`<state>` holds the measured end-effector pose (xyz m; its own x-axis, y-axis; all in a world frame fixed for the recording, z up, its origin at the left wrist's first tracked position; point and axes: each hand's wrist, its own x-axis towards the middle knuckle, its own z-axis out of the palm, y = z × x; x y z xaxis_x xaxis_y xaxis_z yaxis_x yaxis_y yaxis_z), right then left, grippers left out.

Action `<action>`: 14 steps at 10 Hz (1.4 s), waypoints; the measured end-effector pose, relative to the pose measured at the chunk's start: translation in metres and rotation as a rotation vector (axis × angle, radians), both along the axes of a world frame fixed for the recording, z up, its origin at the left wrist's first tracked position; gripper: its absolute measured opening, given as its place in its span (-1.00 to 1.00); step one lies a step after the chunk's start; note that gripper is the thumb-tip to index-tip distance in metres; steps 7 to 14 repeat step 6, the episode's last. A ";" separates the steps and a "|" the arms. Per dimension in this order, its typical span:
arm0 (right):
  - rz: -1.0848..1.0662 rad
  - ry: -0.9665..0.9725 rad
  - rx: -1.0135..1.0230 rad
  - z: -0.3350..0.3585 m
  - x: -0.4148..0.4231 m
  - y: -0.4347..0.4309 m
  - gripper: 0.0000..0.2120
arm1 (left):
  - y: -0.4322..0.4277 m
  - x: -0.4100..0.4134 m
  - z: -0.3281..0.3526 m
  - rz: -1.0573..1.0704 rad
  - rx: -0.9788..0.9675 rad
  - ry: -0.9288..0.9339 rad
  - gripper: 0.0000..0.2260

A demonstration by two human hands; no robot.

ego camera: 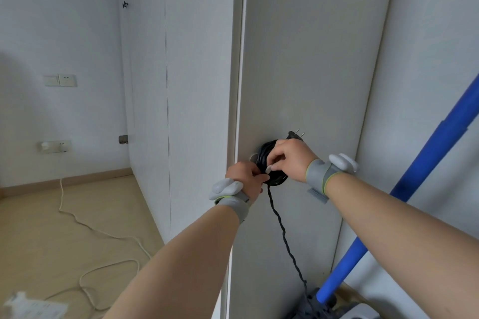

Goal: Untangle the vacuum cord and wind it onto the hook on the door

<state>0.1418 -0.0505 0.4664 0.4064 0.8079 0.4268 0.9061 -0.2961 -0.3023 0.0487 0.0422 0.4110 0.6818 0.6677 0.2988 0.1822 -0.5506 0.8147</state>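
On the tan floor (31, 241) lies a looping white cable (61, 194), a blurred white object (33, 305) beside it.

The hook on the pale grey door (311, 59) lies behind the wound coil of black vacuum cord (269, 163) and cannot be made out. The curled fingers of the left hand (245, 180) and right hand (289, 159) are partly lost among its loops. Near right, the grey plastic vacuum body (313, 305) and long blue tube (427, 176) are cut by the frame edges. Near left, a flat white object (33, 305) is blurred. The small black mark (125, 4) on the far wall is too small to tell.
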 end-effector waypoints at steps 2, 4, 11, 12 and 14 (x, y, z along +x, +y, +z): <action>-0.139 0.075 0.141 -0.007 -0.007 0.006 -0.90 | 0.005 -0.006 -0.001 0.044 0.074 0.148 -0.68; -0.234 0.015 0.027 -0.003 -0.018 -0.004 -0.85 | -0.002 -0.009 0.004 0.051 0.134 0.184 -0.76; -0.231 -0.249 0.188 0.021 -0.043 -0.029 -0.76 | -0.015 -0.040 0.036 0.139 0.522 0.113 -0.73; -0.231 -0.249 0.188 0.021 -0.043 -0.029 -0.76 | -0.015 -0.040 0.036 0.139 0.522 0.113 -0.73; -0.231 -0.249 0.188 0.021 -0.043 -0.029 -0.76 | -0.015 -0.040 0.036 0.139 0.522 0.113 -0.73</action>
